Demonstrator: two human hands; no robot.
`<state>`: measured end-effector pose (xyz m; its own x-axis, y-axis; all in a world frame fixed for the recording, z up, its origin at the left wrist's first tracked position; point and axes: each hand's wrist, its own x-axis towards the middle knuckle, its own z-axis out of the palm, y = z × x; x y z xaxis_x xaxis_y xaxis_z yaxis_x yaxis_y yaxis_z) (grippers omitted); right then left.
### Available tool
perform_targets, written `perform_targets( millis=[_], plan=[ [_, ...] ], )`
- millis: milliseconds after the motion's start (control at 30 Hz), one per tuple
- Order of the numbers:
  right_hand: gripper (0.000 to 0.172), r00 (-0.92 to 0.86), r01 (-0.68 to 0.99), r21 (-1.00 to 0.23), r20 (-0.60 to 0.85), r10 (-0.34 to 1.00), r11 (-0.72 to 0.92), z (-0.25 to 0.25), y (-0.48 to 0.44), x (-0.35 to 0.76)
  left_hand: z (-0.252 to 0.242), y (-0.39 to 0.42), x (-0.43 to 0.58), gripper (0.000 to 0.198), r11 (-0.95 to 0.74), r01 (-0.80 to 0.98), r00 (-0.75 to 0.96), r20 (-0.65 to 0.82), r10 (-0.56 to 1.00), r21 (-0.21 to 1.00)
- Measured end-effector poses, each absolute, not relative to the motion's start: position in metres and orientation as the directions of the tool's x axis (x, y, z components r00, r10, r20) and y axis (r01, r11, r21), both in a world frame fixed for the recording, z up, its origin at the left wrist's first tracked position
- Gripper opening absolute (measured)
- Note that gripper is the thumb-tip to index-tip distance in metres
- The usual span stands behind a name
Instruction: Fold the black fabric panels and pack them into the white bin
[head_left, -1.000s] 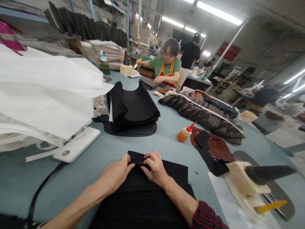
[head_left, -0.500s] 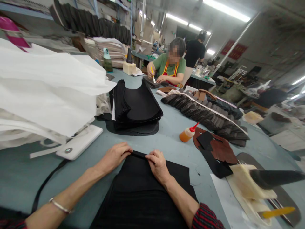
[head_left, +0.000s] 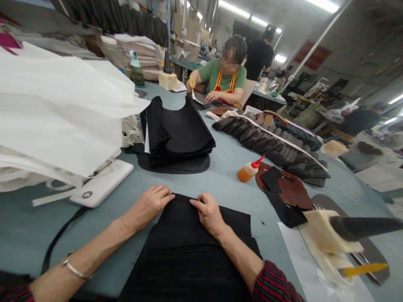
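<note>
From my remote seat I see the left hand (head_left: 149,205) pinching the far left corner of the black cloth (head_left: 189,251), which lies on the table (head_left: 220,178). Between the hands, a narrow edge (head_left: 182,198) seems already folded; the right hand (head_left: 210,214) closes finger and thumb on it, and to its right, I judge, folding is not yet done.

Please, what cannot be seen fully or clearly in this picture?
Head view:
Black fabric: near end cut off by the bottom edge; part covered by the right hand.
White sheets and magenta object: both cut off by the left edge.
Red wall sign: lettering blurred and too small.
</note>
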<state>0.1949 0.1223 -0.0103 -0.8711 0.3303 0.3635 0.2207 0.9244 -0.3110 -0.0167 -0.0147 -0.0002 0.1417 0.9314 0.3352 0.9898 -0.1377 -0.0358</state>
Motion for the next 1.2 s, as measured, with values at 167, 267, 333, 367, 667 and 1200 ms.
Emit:
perform_targets(
  millis=[167, 267, 333, 367, 667, 1200],
  plan=[
    [0.050, -0.955, 0.228, -0.047, 0.186, 0.232, 0.973, 0.000, 0.118, 0.192, 0.003, -0.028, -0.012, 0.036, -0.053, 0.997, 0.064, 0.226, 0.972, -0.055],
    [0.051, -0.947, 0.256, -0.045, 0.191, 0.259, 0.966, -0.002, 0.118, 0.193, 0.009, -0.034, -0.012, 0.031, 0.168, 0.959, -0.196, 0.106, 0.975, 0.230],
    [0.048, -0.935, 0.270, -0.066, 0.222, 0.278, 0.961, -0.006, 0.119, 0.194, 0.014, -0.036, -0.009, 0.031, 0.346, 0.821, -0.380, -0.018, 0.925, 0.455],
    [0.045, -0.927, 0.275, -0.078, 0.241, 0.286, 0.958, -0.009, 0.119, 0.194, 0.016, -0.036, -0.006, 0.032, 0.412, 0.743, -0.436, -0.086, 0.896, 0.527],
    [0.023, -0.870, 0.246, -0.201, 0.385, 0.308, 0.948, -0.009, 0.119, 0.194, 0.026, -0.020, 0.020, 0.014, 0.526, 0.664, -0.489, -0.223, 0.843, 0.532],
    [0.011, -0.815, 0.326, -0.351, 0.366, 0.449, 0.878, -0.006, 0.121, 0.192, 0.022, 0.000, 0.031, 0.068, 0.250, -0.192, -0.340, -0.303, 0.890, 0.949]
  ],
)
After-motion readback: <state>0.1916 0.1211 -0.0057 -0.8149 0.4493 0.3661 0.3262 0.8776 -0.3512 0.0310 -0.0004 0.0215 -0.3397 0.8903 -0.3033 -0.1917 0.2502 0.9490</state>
